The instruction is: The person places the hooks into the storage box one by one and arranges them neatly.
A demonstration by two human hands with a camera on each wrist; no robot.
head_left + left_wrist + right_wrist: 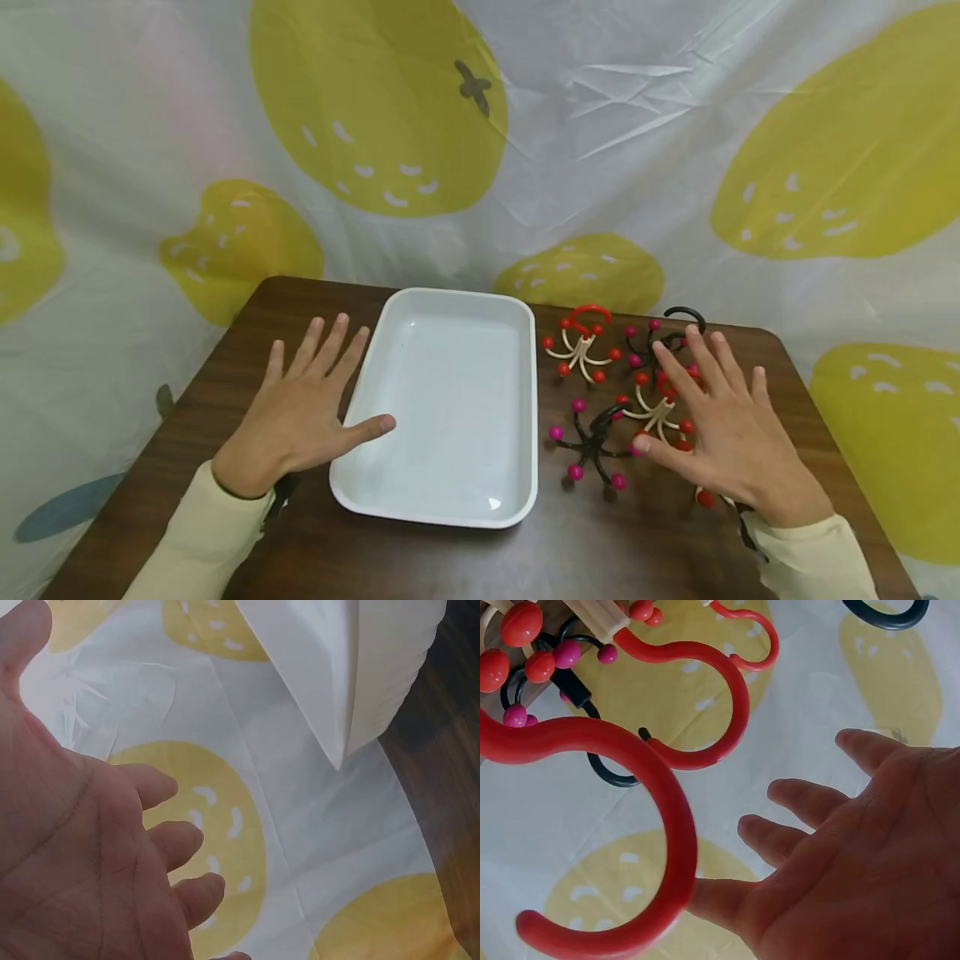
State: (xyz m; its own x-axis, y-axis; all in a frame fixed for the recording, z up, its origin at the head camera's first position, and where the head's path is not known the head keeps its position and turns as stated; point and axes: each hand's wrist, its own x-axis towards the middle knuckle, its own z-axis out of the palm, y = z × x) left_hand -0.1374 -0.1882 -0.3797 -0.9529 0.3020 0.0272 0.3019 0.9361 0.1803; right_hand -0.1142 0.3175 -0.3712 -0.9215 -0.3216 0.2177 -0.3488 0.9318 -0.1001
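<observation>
My left hand [300, 412] hovers at the left side of a white rectangular tray [450, 400], fingers spread, its thumb overlapping the tray's rim. The tray's corner [341, 712] stands beyond the palm in the left wrist view. With fingers also spread, my right hand [738, 442] is over several multi-armed hanging hooks and grips none. Among these are a cream one with red balls [581, 358], a black one with pink balls [595, 450] and another cream one [660, 414]. A large red hook end [686, 840] overlaps the fingers in the right wrist view. My right hand partly hides some hooks.
A brown wooden table [480, 567] carries the tray and hooks. Behind it hangs a white sheet [570, 167] printed with yellow fruit. Another black hook [686, 315] lies near the table's back edge, right of the far cream one.
</observation>
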